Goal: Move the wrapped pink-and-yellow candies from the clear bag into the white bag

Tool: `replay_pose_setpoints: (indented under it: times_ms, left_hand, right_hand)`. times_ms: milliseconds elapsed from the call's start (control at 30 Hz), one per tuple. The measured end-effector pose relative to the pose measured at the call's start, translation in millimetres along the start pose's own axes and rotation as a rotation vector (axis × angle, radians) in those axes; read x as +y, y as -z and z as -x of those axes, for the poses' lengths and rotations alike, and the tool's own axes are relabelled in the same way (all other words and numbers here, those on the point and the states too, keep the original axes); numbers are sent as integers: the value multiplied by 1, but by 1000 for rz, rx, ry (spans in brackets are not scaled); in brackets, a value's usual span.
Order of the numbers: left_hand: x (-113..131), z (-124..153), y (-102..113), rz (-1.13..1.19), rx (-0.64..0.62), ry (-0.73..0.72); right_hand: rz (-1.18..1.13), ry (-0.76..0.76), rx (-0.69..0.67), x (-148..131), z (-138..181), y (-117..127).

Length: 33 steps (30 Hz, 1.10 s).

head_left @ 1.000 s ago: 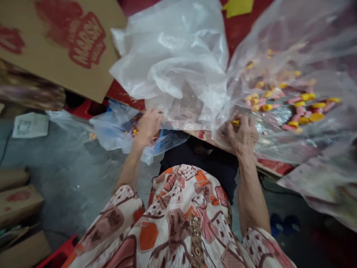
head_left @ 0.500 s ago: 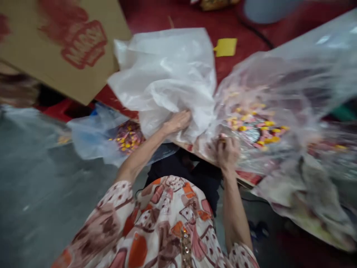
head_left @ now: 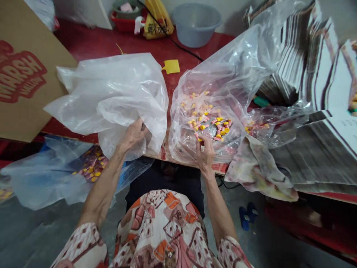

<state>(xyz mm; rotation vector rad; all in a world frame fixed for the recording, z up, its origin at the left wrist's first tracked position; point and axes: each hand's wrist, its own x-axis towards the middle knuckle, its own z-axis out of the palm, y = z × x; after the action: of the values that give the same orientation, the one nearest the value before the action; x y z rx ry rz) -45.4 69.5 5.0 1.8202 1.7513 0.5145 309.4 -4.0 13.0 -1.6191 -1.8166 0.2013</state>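
My left hand grips the lower edge of a crumpled, milky plastic bag lying on the red table. My right hand is closed on the near edge of a clear plastic bag to the right. That bag holds several small pink and yellow wrapped candies, which lie just beyond my fingers. Both hands sit at the table's front edge, above my lap.
A cardboard box with red print leans at the left. Stacks of flat printed cartons fill the right. A grey basin and a yellow tag sit farther back. Another bag of candies lies on the floor, lower left.
The view has risen and steadied, showing more of the table. My left hand moved from the floor bag's side up onto the milky bag. My right hand stays at the clear bag's edge.
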Motion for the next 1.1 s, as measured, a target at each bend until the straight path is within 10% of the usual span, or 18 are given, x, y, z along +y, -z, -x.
replay_pose_setpoints:
  times_ms: [267, 467, 667, 833, 1100]
  left_hand:
    - [0, 53, 6, 515, 291, 161]
    - [34, 83, 15, 941, -7, 5]
    - [32, 84, 7, 454, 10, -44]
    - [38, 71, -13, -182, -162, -28]
    - [39, 56, -5, -182, -185, 15]
  right_hand:
    - [-272, -193, -104, -39, -4, -1]
    - [-629, -120, -330, -119, -12, -20]
    - [-473, 8, -423, -129, -3, -57]
    - [-238, 68, -97, -103, 13, -53]
    - [-14, -167, 295, -25, 31, 11]
